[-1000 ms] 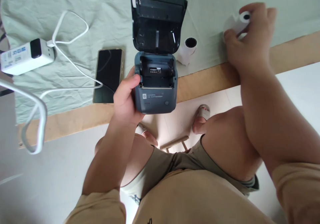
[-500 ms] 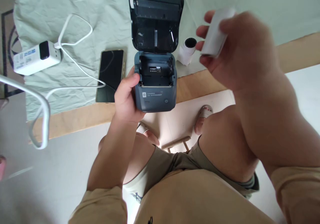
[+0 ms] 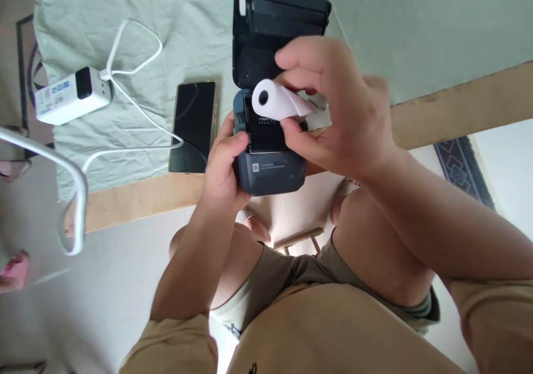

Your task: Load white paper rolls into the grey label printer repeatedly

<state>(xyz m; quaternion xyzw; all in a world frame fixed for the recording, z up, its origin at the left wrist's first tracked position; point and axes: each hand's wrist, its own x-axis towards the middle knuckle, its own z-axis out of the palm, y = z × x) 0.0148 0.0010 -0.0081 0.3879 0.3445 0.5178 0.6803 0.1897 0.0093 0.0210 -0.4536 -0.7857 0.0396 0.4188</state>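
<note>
My left hand (image 3: 225,165) grips the left side of a dark blue-grey portable label printer (image 3: 272,175), its thumb by the edge of the compartment. The printer's black lid (image 3: 283,15) stands wide open, away from me. My right hand (image 3: 341,104) pinches a white paper roll (image 3: 277,100) between thumb and fingers. The roll lies slantwise over the open compartment, its dark hollow core facing left. Whether the roll touches the compartment I cannot tell. My right fingers cover the roll's right end and part of the lid.
A phone (image 3: 194,126) lies left of the printer on the pale green cloth (image 3: 166,7). Farther left is a white power bank (image 3: 73,95) with a looping white cable (image 3: 133,73). The table's brown edge (image 3: 133,210) runs before my knees. A pink shoe (image 3: 16,271) shows at far left.
My right hand has swung left with the white roll, from beside the printer to over its compartment. The small white roll seen on the cloth earlier is now hidden behind my right hand.
</note>
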